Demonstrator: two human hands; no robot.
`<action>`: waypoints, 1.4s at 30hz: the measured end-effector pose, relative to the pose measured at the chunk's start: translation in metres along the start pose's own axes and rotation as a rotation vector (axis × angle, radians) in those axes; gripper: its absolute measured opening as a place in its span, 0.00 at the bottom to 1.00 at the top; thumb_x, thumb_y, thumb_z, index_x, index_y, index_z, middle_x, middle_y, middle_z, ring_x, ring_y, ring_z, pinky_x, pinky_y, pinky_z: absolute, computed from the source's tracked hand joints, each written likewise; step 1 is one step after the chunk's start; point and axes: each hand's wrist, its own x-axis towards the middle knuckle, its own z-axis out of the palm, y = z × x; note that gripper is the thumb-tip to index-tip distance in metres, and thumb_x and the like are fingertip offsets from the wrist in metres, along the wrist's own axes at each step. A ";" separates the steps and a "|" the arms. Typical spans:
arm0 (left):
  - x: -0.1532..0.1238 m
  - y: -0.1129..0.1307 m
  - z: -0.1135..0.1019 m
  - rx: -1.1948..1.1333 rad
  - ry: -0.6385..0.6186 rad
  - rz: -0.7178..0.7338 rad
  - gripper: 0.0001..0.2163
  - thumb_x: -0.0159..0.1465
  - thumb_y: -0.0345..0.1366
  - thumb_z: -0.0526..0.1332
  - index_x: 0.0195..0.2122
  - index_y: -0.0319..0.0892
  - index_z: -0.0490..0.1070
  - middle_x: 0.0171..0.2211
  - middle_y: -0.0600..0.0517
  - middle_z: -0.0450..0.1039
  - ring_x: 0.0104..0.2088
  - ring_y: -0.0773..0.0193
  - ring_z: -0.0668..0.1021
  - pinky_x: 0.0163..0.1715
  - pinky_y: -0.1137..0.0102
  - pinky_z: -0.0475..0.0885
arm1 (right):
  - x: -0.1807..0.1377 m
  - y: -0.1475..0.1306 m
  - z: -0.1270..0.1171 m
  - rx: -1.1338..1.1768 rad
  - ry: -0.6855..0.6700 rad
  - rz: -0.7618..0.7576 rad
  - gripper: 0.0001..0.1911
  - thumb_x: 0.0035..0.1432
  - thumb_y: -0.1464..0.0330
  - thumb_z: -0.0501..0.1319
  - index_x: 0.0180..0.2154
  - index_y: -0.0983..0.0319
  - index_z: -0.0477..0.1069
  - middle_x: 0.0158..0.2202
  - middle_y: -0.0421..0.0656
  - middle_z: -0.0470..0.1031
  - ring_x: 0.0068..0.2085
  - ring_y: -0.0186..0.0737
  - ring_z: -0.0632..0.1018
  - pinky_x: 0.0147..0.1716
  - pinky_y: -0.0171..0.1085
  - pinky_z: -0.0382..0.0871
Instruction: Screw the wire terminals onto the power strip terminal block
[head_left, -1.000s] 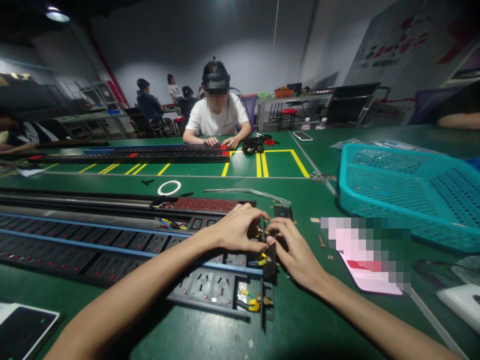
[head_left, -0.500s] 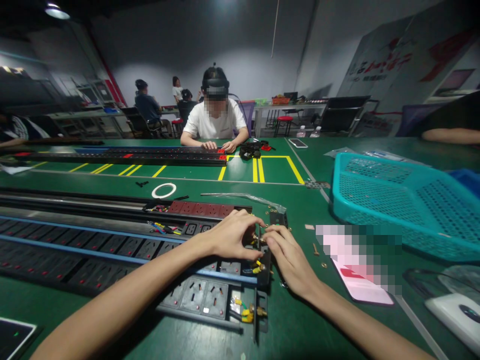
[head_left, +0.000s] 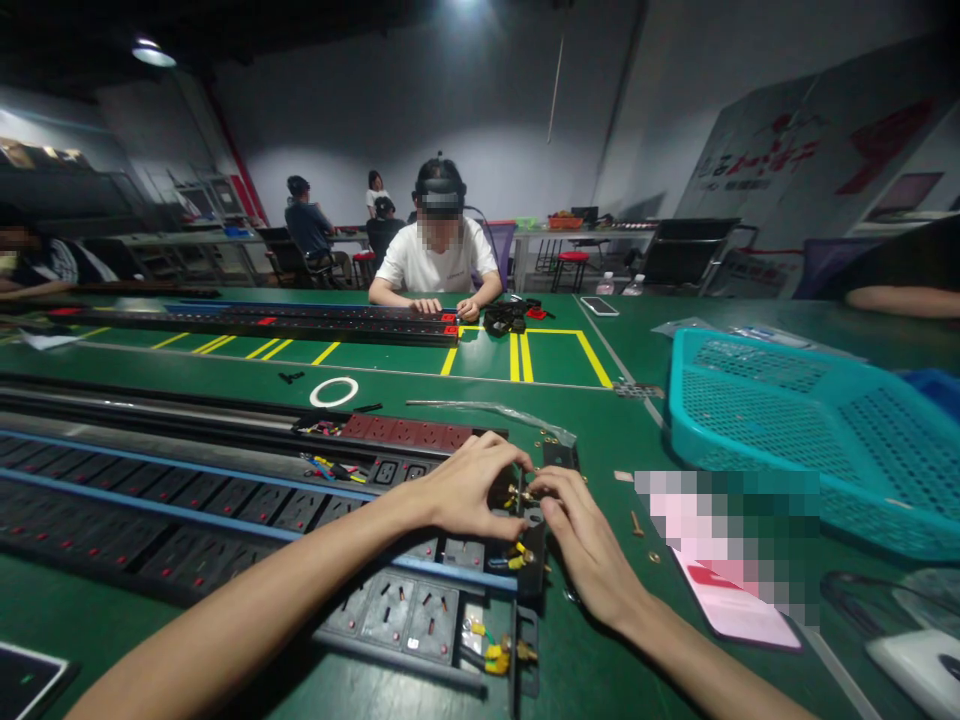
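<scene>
At the left, a black tablet (head_left: 22, 680) lies in the near corner of our green workbench mat (head_left: 247, 365), and a long black power strip (head_left: 187, 500) with rows of sockets and blue rails runs across the mat toward the middle. Beyond it lie a white ring (head_left: 334, 392) and a clear plastic strip (head_left: 487, 408). Farther off, a seated person in a white T-shirt (head_left: 439, 260) has both hands on a second power strip (head_left: 300, 325). Our left hand (head_left: 469, 488) reaches over the right end of the near strip, its fingers curled downward. Our right hand (head_left: 589, 540) comes in from the other side, its fingers bunched, and the two hands nearly meet at the black end bracket (head_left: 534, 560) of the strip. Brass terminals and yellow-sleeved crimp connectors (head_left: 517, 558) sit there beneath our fingertips, but we cannot tell exactly what either hand pinches. To the right lie a small brass screw (head_left: 637, 523) and a pink phone (head_left: 731, 610), partly blurred out, with a teal plastic basket (head_left: 750, 385) beyond them.
</scene>
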 end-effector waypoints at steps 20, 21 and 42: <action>-0.001 -0.002 0.000 -0.028 -0.014 -0.036 0.25 0.55 0.44 0.70 0.50 0.42 0.64 0.47 0.46 0.68 0.50 0.50 0.70 0.50 0.58 0.68 | -0.003 0.003 0.000 0.037 -0.004 0.022 0.20 0.73 0.54 0.42 0.48 0.55 0.68 0.55 0.47 0.64 0.60 0.49 0.67 0.60 0.51 0.60; -0.001 -0.002 0.000 -0.026 -0.016 -0.036 0.25 0.55 0.44 0.70 0.50 0.42 0.64 0.47 0.46 0.68 0.50 0.50 0.70 0.50 0.58 0.68 | -0.003 0.002 0.000 0.038 -0.007 0.014 0.20 0.73 0.54 0.43 0.49 0.55 0.68 0.55 0.48 0.63 0.60 0.49 0.67 0.60 0.51 0.60; -0.001 -0.002 0.004 -0.001 -0.003 -0.049 0.31 0.56 0.47 0.69 0.57 0.43 0.61 0.50 0.44 0.69 0.49 0.48 0.71 0.50 0.55 0.67 | 0.000 -0.002 -0.002 0.043 -0.034 -0.064 0.17 0.73 0.57 0.44 0.47 0.55 0.67 0.49 0.46 0.69 0.55 0.47 0.70 0.57 0.47 0.63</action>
